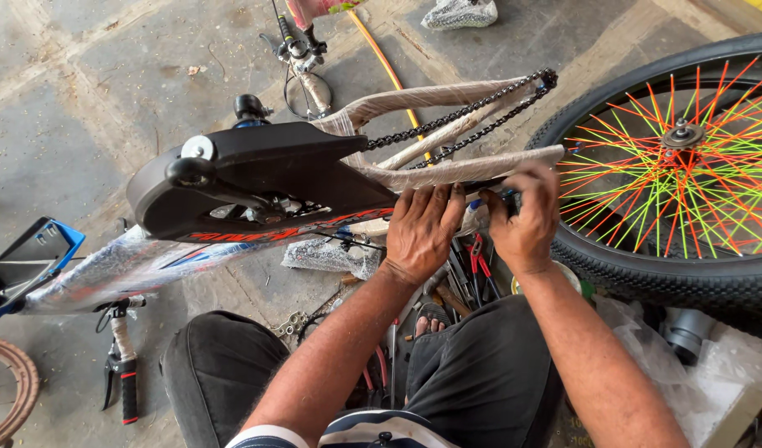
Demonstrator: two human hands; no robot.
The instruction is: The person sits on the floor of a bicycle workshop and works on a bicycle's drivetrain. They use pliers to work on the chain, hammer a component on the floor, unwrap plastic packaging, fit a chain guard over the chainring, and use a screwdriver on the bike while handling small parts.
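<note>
Head view: at frame centre I see my left hand (420,228) pressing flat on the wrapped bicycle frame (447,172), right hand (522,217) pinching its stay end. Loose chain (464,116) could slip off if jolted.

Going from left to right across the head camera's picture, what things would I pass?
Blue part at the edge → black chain guard → left hand → right hand → wheel with bright orange and green spokes.
</note>
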